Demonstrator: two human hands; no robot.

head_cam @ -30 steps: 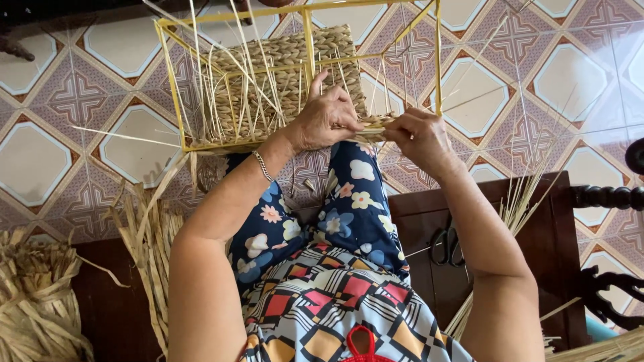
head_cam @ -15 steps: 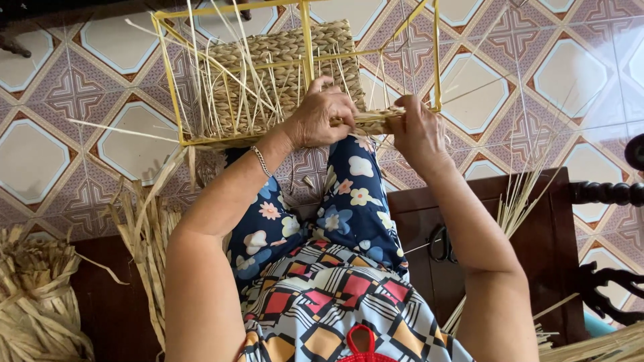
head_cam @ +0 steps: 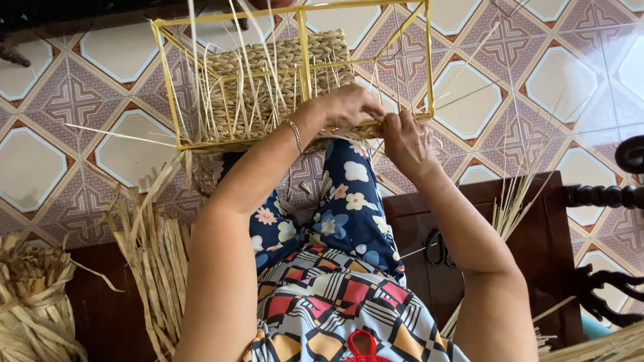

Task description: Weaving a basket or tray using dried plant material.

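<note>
- Left hand (head_cam: 349, 107): fingers curled over the lower rail of the yellow wire frame (head_cam: 303, 53), pinching woven straw against it. It sits at about 12 o'clock from the knee, where the frame is propped.
- Right hand (head_cam: 406, 137): clenched on the same rail just at 3 o'clock of the left hand, knuckles up, gripping a straw strand (the strand's end is hidden under the fingers). The two hands almost touch.
- Frame is tilted toward the person, its near edge resting on the flowered trouser leg (head_cam: 342, 214). Judgement: this keeps the working edge within reach and steady.
- Woven panel (head_cam: 282, 67) fills the frame's left half; loose straw ends stick up from it, unwoven.
- Bundle of flat dried straw (head_cam: 157, 261) stands at 8 o'clock of the hands, near the left elbow, likely as supply.
- Scissors (head_cam: 437, 248) lie on the dark wooden bench (head_cam: 537, 221) at 5 o'clock.
- Packages, labels, signs: none visible; only patterned floor tiles (head_cam: 557, 87).
</note>
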